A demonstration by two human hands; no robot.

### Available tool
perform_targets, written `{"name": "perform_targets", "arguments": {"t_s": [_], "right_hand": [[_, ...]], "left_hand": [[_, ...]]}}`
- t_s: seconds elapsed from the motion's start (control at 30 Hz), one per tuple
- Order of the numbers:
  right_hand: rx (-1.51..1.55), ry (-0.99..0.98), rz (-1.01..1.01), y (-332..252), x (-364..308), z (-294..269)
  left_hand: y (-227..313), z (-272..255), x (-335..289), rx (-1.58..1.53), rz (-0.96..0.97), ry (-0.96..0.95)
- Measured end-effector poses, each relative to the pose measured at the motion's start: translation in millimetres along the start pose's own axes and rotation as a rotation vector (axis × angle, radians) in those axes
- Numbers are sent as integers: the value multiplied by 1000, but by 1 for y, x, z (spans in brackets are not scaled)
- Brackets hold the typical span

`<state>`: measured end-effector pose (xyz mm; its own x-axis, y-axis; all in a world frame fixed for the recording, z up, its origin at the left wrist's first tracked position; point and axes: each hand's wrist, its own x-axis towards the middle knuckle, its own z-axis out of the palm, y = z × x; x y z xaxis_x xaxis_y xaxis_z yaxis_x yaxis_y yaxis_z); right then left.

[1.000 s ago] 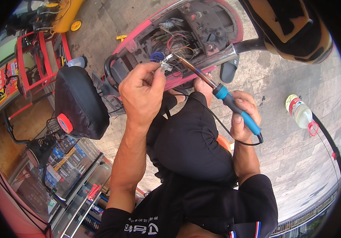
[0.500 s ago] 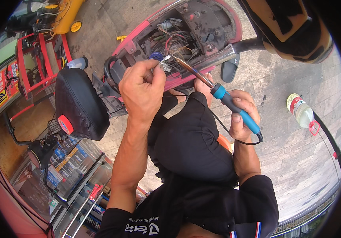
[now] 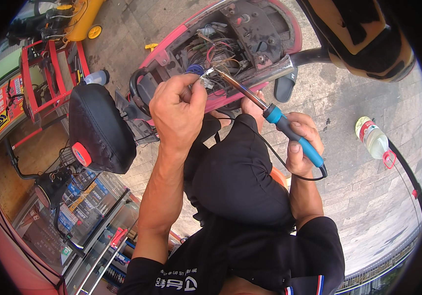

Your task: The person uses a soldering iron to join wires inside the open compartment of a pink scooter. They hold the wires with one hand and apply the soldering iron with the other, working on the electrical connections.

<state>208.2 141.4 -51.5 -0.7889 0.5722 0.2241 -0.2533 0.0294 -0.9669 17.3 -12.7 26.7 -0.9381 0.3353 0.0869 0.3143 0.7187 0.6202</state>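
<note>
While our left hand (image 3: 177, 110) pinches a small silvery piece (image 3: 209, 73) between thumb and bent forefinger, with no gap left, our right hand (image 3: 298, 160) has its fingers curled around the blue handle of a soldering iron (image 3: 273, 114). We find the silvery piece above the uncovered pink scooter body (image 3: 295, 32), inside its near long edge, against the tangled wires (image 3: 223, 53). We note the iron's tip at the piece; contact we cannot confirm. We record a blue round item (image 3: 195, 69) just beyond our left fingertips and a dark sandal (image 3: 284, 89) by the body's near right corner.
</note>
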Motion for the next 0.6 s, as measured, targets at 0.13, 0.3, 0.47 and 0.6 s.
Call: {"name": "perform_targets", "arguments": {"t_s": [0.13, 0.3, 0.47, 0.6], "right_hand": [[3, -1, 0, 0, 0, 1], [0, -3, -6, 0, 0, 1], [7, 4, -2, 1, 0, 1], [10, 5, -3, 2, 0, 1]], "left_hand": [[-1, 0, 0, -3, 6, -5], [-5, -2, 0, 36, 69, -30], [-6, -1, 0, 45, 85, -29], [-6, 1, 0, 36, 86, -11]]}}
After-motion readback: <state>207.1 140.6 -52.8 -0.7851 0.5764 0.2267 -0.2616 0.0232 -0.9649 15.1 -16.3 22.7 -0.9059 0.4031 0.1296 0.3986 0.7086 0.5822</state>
